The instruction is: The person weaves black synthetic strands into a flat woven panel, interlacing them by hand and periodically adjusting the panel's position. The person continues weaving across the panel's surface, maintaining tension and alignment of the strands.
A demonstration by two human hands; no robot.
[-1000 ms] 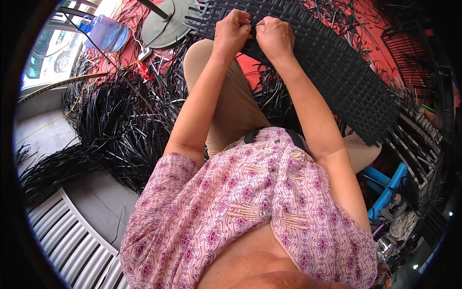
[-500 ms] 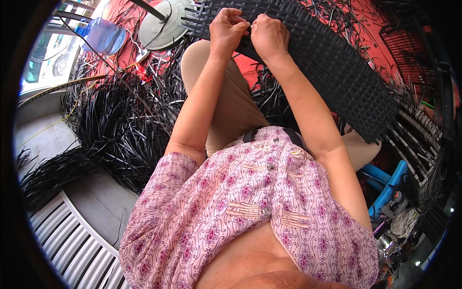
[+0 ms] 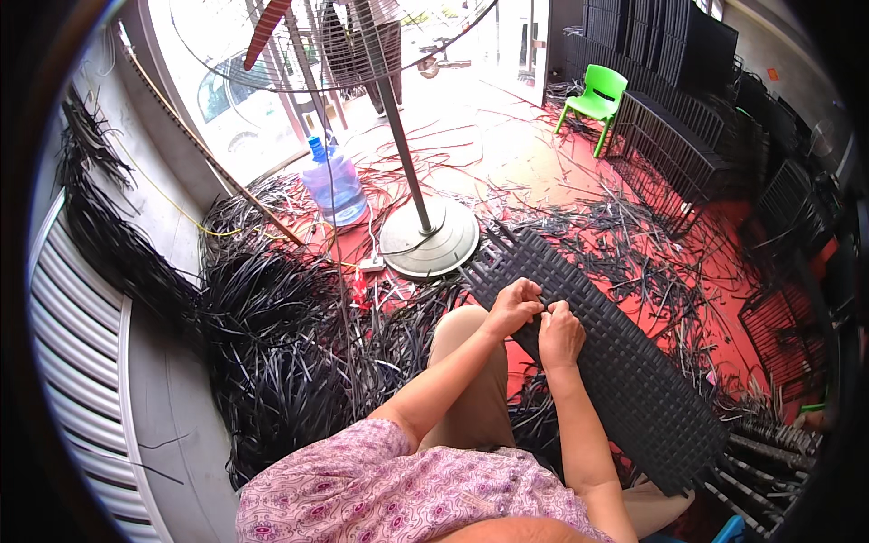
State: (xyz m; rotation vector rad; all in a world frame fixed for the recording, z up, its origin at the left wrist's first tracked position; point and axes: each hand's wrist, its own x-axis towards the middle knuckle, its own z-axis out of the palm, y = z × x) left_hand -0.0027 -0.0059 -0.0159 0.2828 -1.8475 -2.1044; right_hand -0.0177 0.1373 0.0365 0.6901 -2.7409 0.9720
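A long black woven panel (image 3: pixel 625 380) lies slantwise across my lap, with loose strip ends sticking out at its far-left end. My left hand (image 3: pixel 514 306) is at the panel's near long edge, its thumb and fingertips pinched together. Right beside it, my right hand (image 3: pixel 561 337) is closed with its fingertips almost meeting the left's. Whatever sits between the fingertips is too small to make out. Below and beside the panel, heaps of loose black strips (image 3: pixel 281 389) cover the floor to my left.
A stand fan rises from a round grey base (image 3: pixel 429 237) ahead, near a blue water jug (image 3: pixel 335 188). Beyond are a green chair (image 3: pixel 593 101) and black wire frames (image 3: pixel 661 163). Strip scraps litter the red floor. A silver slatted bench (image 3: pixel 81 362) stands left; a person (image 3: pixel 376 59) is by the doorway.
My view has tipped up and swung, so the doorway, fan and green chair now show. Both hands stay close together at the panel's edge, with only slight finger movement.
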